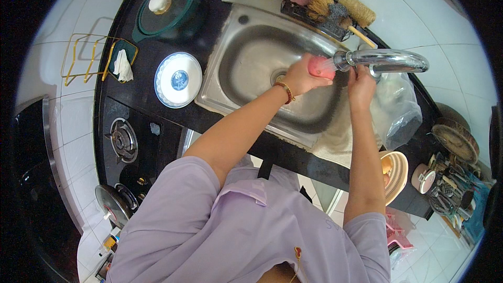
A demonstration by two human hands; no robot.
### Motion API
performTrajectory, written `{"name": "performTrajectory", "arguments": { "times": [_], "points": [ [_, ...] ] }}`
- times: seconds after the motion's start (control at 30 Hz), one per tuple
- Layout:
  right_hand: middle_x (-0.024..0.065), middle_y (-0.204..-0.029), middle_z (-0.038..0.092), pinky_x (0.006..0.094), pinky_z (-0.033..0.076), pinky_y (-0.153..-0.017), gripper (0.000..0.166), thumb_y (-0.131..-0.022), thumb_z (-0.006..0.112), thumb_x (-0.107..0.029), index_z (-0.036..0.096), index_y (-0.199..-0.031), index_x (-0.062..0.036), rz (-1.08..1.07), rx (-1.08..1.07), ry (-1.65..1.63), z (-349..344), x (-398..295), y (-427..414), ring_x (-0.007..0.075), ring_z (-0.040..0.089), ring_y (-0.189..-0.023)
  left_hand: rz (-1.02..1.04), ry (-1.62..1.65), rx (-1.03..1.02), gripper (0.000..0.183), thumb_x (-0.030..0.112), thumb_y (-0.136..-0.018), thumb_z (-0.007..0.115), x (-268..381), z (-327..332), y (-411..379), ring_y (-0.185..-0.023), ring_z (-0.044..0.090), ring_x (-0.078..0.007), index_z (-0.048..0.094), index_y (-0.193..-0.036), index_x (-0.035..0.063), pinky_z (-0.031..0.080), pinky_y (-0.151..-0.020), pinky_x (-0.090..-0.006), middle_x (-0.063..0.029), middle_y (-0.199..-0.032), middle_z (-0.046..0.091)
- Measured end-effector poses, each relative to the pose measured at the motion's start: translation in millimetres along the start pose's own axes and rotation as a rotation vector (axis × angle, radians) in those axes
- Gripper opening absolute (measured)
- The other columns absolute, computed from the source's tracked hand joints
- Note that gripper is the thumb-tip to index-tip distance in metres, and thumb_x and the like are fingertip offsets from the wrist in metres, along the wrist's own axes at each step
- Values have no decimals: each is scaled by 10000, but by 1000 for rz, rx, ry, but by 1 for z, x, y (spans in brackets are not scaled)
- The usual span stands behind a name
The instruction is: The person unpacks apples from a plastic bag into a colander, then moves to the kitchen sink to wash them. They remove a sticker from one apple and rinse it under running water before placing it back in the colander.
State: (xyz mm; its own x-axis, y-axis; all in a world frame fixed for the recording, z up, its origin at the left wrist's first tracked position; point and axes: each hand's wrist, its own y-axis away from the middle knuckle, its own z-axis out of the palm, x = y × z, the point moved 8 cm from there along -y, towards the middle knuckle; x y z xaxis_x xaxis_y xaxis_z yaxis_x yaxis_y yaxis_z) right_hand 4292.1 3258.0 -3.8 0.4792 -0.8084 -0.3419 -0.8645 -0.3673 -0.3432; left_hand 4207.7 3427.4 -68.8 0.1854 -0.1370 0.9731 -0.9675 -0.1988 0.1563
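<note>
My left hand [303, 76] holds a round reddish-pink item [321, 67], possibly a fruit or vegetable, over the steel sink [251, 55]. Water sprays onto it from the chrome faucet [387, 58]. My right hand [362, 82] is raised at the faucet's base, its fingertips partly hidden behind the spout, so its grip is unclear. A beige cloth [334, 141] lies on the sink's right edge, below my right forearm. Left of the sink, a white plate with a blue pattern [188, 67] rests on the black counter.
A green lidded pot [167, 11] stands back left, near a gas burner [123, 140]. Behind the sink, a black basket [290, 7] holds brushes and a pink cloth. To the right are a plastic bag [404, 114], a cream colander [400, 173] and a utensil rack.
</note>
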Motion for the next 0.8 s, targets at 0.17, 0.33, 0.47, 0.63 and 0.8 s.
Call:
{"name": "performTrajectory", "arguments": {
  "times": [0.17, 0.33, 0.47, 0.63, 0.8],
  "points": [
    [177, -968, 662, 454, 518, -755, 195, -882, 688, -169, 673, -1025, -37, 61, -20, 7, -25, -24, 2, 392, 642, -880, -89, 14, -29, 768, 385, -679, 899, 7, -6, 7, -768, 650, -163, 517, -1225, 3, 565, -632, -298, -119, -1074, 652],
    [141, -1053, 647, 390, 509, -838, 257, -908, 646, -114, 630, -1151, -33, 50, 18, -437, -26, -74, 29, 299, 630, -984, 65, 20, 32, 585, 371, -831, 769, 32, -18, 17, -686, 665, -186, 516, -1247, 46, 548, -558, -320, -128, -1061, 673],
    [81, -1045, 669, 334, 503, -822, 203, -916, 562, -16, 652, -1098, -3, 718, -43, -1681, 52, -77, 33, 188, 627, -933, 91, -44, 173, 471, 425, -956, 585, 29, -19, 21, -697, 678, -221, 531, -1240, 53, 548, -618, -354, -133, -1022, 707],
    [87, -999, 685, 310, 507, -790, 136, -936, 593, -61, 702, -997, -10, 695, 94, -1264, 44, -100, 35, 161, 638, -869, -121, -27, 320, 445, 413, -1016, 423, -2, -30, 3, -753, 681, -238, 645, -1034, 28, 542, -705, -375, -144, -994, 724],
    [115, -926, 700, 319, 517, -763, 190, -967, 588, -165, 732, -960, -40, 90, 217, -651, 4, -138, 25, 218, 664, -817, -662, 1014, 242, 446, 384, -1017, 423, -36, -2, 11, -782, 675, -246, 665, -1012, 9, 541, -743, -377, -136, -957, 708]
  ]
}}
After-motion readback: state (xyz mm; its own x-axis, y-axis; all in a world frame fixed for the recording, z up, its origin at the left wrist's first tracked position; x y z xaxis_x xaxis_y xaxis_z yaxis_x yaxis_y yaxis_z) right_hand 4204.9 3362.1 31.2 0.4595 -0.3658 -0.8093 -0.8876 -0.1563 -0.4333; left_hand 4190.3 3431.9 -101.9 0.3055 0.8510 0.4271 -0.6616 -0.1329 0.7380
